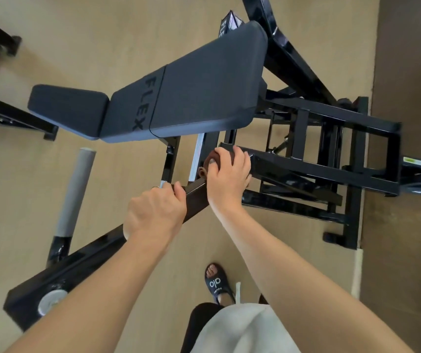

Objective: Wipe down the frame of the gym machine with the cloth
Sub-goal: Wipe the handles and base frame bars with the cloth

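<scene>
The right hand [227, 174] works in a tight pocket: the padded backrest [191, 90] overhangs it from above, and the black frame bars [319, 169] crowd in just to its right, with only narrow slots between the crossbars. The left hand [156, 212] grips the lever arm [89, 253], which runs diagonally across the near side. The grey foam handle [75, 192] stands to the left. Open tan floor [133, 169] lies between the handle and the hands.

"FLEX" runs along the bench pad [150, 105]; "alo" marks the sandal [215, 282].
</scene>
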A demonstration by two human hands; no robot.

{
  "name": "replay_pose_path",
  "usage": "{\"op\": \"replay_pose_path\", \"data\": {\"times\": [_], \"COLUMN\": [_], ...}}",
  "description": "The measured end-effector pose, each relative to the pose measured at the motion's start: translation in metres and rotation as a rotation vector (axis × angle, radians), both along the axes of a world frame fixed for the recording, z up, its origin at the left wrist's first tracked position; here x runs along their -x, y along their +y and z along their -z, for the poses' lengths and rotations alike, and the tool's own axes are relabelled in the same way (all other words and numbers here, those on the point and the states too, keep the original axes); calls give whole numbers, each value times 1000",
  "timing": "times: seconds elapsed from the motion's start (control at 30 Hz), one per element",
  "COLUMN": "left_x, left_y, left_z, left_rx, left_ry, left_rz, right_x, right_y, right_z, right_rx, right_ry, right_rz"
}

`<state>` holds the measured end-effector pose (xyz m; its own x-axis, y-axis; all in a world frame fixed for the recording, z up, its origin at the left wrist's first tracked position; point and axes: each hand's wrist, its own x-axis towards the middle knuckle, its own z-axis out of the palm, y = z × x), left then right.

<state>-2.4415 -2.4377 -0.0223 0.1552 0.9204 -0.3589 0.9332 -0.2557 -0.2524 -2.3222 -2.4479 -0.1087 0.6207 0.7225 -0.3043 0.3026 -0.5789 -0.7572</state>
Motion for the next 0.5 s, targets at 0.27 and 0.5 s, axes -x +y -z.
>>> {"op": "replay_pose_path", "data": {"times": [0.27, 0.5], "left_x": [1, -59], "left_y": [2, 20], "left_z": [-3, 33], "left_rx": [79, 155], "left_ry": [150, -13], "left_rz": [93, 276], "right_x": [-44, -77], "right_y": [4, 6], "right_z": [53, 93], "right_rx": [-54, -55], "right_ry": [22, 35], "right_rz": [223, 391]}}
